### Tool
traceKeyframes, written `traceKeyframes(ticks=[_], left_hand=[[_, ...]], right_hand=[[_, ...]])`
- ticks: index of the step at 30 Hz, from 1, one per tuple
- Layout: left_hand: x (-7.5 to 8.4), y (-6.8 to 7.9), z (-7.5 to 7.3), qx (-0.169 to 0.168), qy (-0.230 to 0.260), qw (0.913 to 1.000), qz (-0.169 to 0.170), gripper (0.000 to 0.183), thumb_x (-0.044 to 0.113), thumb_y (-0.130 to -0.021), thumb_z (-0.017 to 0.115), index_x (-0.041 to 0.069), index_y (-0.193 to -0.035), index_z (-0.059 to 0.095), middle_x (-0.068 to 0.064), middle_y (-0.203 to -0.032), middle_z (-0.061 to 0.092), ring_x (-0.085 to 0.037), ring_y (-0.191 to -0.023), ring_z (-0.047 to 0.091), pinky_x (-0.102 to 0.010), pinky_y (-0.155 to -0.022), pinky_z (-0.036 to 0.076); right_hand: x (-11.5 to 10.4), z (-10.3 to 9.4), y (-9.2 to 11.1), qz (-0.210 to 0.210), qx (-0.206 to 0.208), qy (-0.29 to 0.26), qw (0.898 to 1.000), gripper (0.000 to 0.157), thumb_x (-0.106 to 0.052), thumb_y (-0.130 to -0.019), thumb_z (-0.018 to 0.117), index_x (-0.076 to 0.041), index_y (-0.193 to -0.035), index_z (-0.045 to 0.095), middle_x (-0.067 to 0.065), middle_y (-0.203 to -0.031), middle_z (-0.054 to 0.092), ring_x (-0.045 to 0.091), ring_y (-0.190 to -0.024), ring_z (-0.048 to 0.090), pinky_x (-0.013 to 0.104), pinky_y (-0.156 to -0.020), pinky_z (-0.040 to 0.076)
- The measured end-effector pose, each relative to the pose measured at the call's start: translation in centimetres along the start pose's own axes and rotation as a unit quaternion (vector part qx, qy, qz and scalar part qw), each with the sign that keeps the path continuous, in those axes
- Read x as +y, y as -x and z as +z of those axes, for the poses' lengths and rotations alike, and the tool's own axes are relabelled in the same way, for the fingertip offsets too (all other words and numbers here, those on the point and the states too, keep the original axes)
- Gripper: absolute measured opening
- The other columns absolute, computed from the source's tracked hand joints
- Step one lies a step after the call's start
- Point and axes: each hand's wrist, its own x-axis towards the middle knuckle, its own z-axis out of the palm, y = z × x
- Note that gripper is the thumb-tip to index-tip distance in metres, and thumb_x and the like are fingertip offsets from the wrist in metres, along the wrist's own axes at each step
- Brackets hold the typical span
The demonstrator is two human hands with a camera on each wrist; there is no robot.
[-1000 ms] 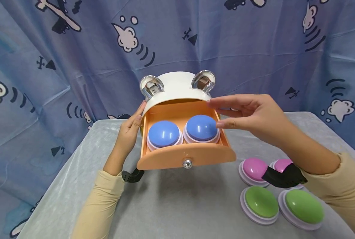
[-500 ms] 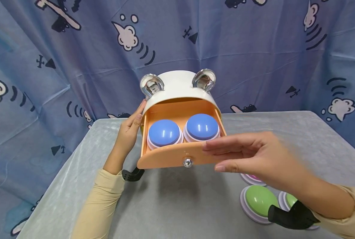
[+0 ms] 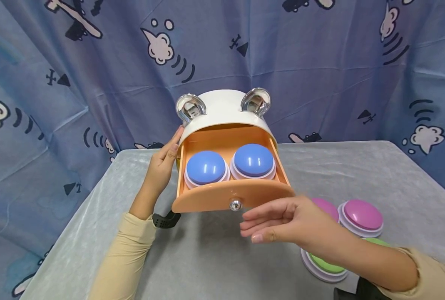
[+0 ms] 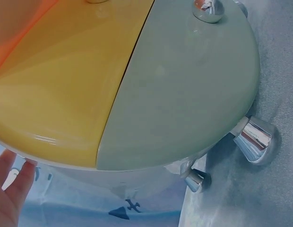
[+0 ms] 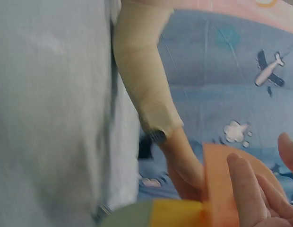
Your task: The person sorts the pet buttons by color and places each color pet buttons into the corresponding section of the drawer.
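The round-topped, glossy white cabinet (image 3: 222,106) stands upright on the grey cloth-covered counter (image 3: 215,262), its front facing the wearer; its shiny orange plastic drawer (image 3: 200,203) juts the same way, the curved front panel's long axis running left to right. Two rounded chrome ears (image 3: 190,109) cap the cabinet, a round silver knob (image 3: 235,204) sits mid-panel, and the left wrist view shows a yellow front panel (image 4: 66,90) and a grey-green front panel (image 4: 179,94) below, above silver feet (image 4: 256,139). Two blue domes on pale lilac bases (image 3: 205,167) sit side by side in the drawer. The left hand (image 3: 160,166) lies along the cabinet's left side, fingers extended against it. The right hand (image 3: 291,223), fingers outstretched and holding nothing, is just below the drawer's right half; a second ago it was at the right-hand blue dome. The drawer stays equally far out.
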Motion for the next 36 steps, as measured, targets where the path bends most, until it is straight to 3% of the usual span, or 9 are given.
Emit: traceKeyframes(ticks=[5, 15, 23, 29, 36], left_hand=[[0.0, 0.0, 0.0, -0.001, -0.001, 1.0, -0.004, 0.044, 0.026, -0.109, 0.036, 0.016, -0.152, 0.04, 0.006, -0.161, 0.034, -0.007, -0.15, 0.029, -0.03, -0.124, 0.025], [0.0, 0.2, -0.1, -0.002, -0.005, 1.0, -0.003, 0.044, 0.026, -0.109, 0.037, 0.017, -0.153, 0.04, 0.006, -0.161, 0.034, -0.007, -0.15, 0.029, -0.03, -0.124, 0.026], [0.1, 0.2, -0.1, -0.004, -0.004, 1.0, -0.001, 0.045, 0.026, -0.109, 0.037, 0.016, -0.153, 0.04, 0.005, -0.161, 0.034, -0.008, -0.15, 0.029, -0.031, -0.124, 0.026], [0.1, 0.3, -0.3, 0.006, -0.006, 1.0, 0.004, 0.044, 0.024, -0.109, 0.037, 0.015, -0.152, 0.041, 0.004, -0.161, 0.035, -0.009, -0.15, 0.03, -0.031, -0.124, 0.027], [0.1, 0.1, 0.0, 0.001, -0.001, 1.0, 0.009, 0.044, 0.023, -0.109, 0.037, 0.014, -0.152, 0.04, 0.003, -0.161, 0.035, -0.009, -0.15, 0.029, -0.03, -0.124, 0.026]], right_hand=[[1.3, 1.0, -0.6, 0.023, -0.016, -0.025, 0.999, 0.043, -0.014, -0.09, 0.073, 0.01, -0.125, 0.062, 0.019, -0.112, 0.074, 0.023, -0.104, 0.073, 0.033, -0.09, 0.06], [2.1, 2.3, -1.9, 0.034, 0.007, -0.069, 0.997, 0.05, -0.019, -0.093, 0.071, 0.008, -0.132, 0.058, 0.015, -0.114, 0.074, 0.019, -0.106, 0.073, 0.035, -0.094, 0.058], [2.2, 2.5, -2.3, 0.009, 0.017, -0.125, 0.992, 0.046, -0.02, -0.098, 0.063, 0.012, -0.131, 0.056, 0.011, -0.112, 0.075, 0.019, -0.108, 0.072, 0.031, -0.095, 0.057], [1.9, 2.6, -2.8, 0.009, 0.032, -0.158, 0.987, 0.035, -0.021, -0.099, 0.062, 0.005, -0.122, 0.064, 0.009, -0.109, 0.076, 0.018, -0.106, 0.072, 0.032, -0.095, 0.056], [2.3, 2.5, -2.9, -0.004, 0.047, -0.177, 0.983, 0.032, -0.02, -0.1, 0.06, 0.004, -0.122, 0.063, 0.007, -0.107, 0.076, 0.018, -0.104, 0.073, 0.032, -0.094, 0.057]])
